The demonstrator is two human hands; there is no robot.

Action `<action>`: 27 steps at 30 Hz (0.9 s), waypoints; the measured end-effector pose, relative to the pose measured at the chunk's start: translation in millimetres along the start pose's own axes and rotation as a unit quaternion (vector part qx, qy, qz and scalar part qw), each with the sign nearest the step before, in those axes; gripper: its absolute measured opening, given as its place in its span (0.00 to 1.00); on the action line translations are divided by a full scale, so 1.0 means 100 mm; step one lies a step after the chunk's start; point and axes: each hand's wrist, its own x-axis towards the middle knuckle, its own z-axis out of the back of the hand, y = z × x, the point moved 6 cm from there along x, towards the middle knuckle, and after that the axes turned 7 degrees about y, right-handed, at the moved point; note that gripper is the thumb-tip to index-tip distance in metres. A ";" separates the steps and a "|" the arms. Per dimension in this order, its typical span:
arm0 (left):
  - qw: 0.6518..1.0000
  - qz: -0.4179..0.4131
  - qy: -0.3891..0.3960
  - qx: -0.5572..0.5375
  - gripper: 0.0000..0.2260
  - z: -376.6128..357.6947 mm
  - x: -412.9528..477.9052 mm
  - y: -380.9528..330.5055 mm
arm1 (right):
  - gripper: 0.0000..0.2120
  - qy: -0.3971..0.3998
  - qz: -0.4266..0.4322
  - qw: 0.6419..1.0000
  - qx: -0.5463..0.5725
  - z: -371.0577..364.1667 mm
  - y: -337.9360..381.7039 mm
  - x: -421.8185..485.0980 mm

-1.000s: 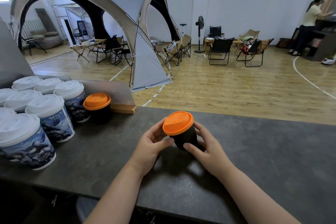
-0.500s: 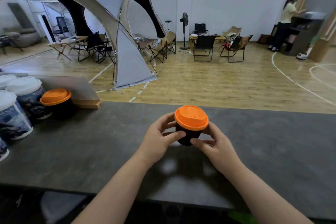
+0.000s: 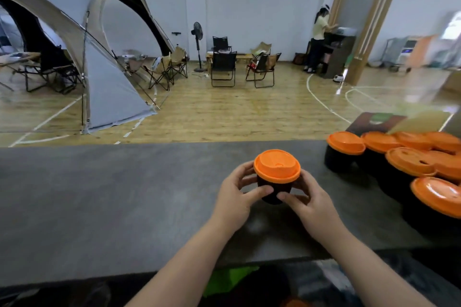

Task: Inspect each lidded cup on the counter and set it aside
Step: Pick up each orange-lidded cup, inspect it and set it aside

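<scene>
A small black cup with an orange lid (image 3: 276, 169) is upright just above the dark grey counter (image 3: 124, 194), a little right of centre. My left hand (image 3: 237, 197) grips its left side, thumb across the front. My right hand (image 3: 309, 197) grips the right side, thumb near the cup's base. The fingers behind the cup are hidden. Several more black cups with orange lids (image 3: 404, 164) stand grouped at the counter's right end.
A dark box (image 3: 369, 123) lies behind the cup group at the far right. Beyond the counter are a wooden floor, a grey dome tent (image 3: 74, 40), folding chairs (image 3: 223, 67) and a person (image 3: 318, 40) standing at the back wall.
The view has swung right with the held cup: the white-lidded cups at the left have left the frame and the orange-lidded group has come in at the right. Both hands still hold the cup.
</scene>
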 end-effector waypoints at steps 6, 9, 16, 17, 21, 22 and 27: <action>0.998 0.021 0.064 0.003 0.27 -1.14 0.38 -0.03 | 0.26 -0.025 -0.024 0.999 -0.018 1.04 -0.40 -0.17; 0.997 0.030 0.073 0.011 0.27 -1.51 0.52 -0.03 | 0.25 -0.041 -0.026 0.999 -0.023 1.36 -0.55 -0.23; 0.997 0.031 0.054 0.051 0.26 -1.82 0.63 0.02 | 0.29 -0.063 -0.042 0.996 -0.043 1.59 -0.83 -0.16; 0.996 0.032 0.053 0.057 0.26 -1.83 0.65 0.02 | 0.30 -0.063 -0.044 0.996 -0.043 1.59 -0.85 -0.14; 0.995 0.049 0.053 0.062 0.26 -1.89 0.69 0.05 | 0.34 -0.076 -0.055 0.994 -0.047 1.59 -0.87 -0.13; 0.996 0.051 0.051 0.060 0.26 -1.92 0.70 0.06 | 0.35 -0.081 -0.060 0.994 -0.049 1.59 -0.88 -0.14; 0.996 0.044 0.043 0.070 0.26 -2.00 0.74 0.07 | 0.33 -0.104 -0.074 0.990 -0.059 1.60 -0.93 -0.16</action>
